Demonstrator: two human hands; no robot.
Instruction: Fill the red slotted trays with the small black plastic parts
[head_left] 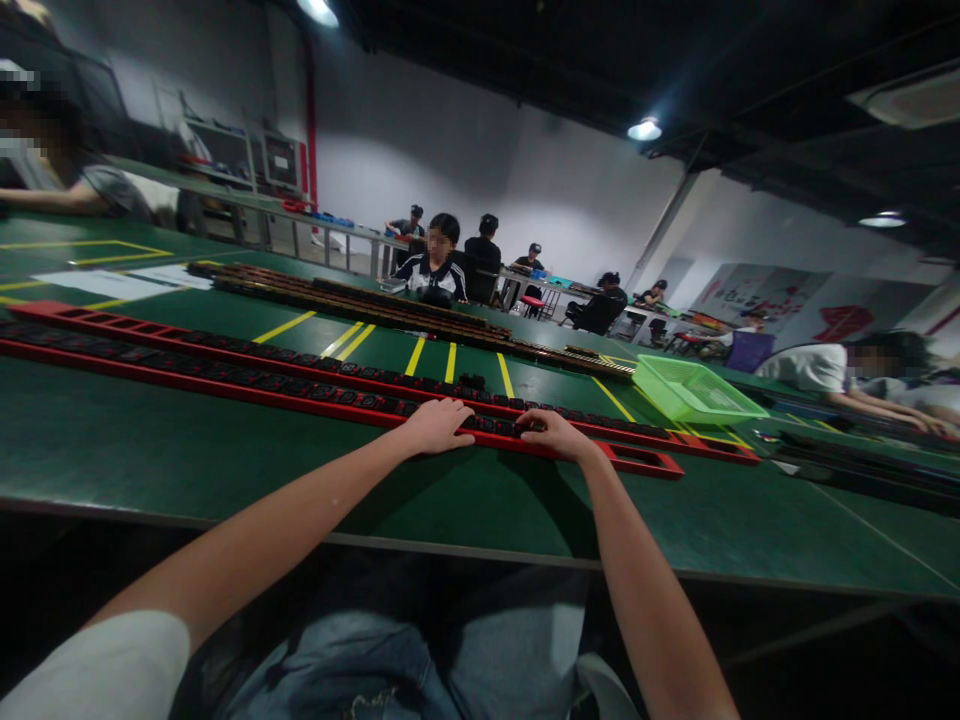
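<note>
Two long, narrow red trays lie side by side across the green table. Small black square parts (pixel 367 401) fill most of the front red tray (pixel 270 390). My left hand (pixel 437 426) rests on this tray, fingers laid over it and thumb apart at its near edge. Just to the right, my right hand (pixel 556 434) has thumb and fingers bent around a small black part in the same tray; the fingertips partly hide it. Behind them runs the rear red tray (pixel 720 450), also largely filled with black parts. A loose black piece (pixel 472 381) sits on it.
Long dark strips (pixel 360 305) are stacked beyond the trays. A green plastic basket (pixel 694 392) stands at the right. White paper sheets (pixel 112 283) lie at the left, and yellow tape lines mark the table (pixel 225 450). Other people sit across and at both sides.
</note>
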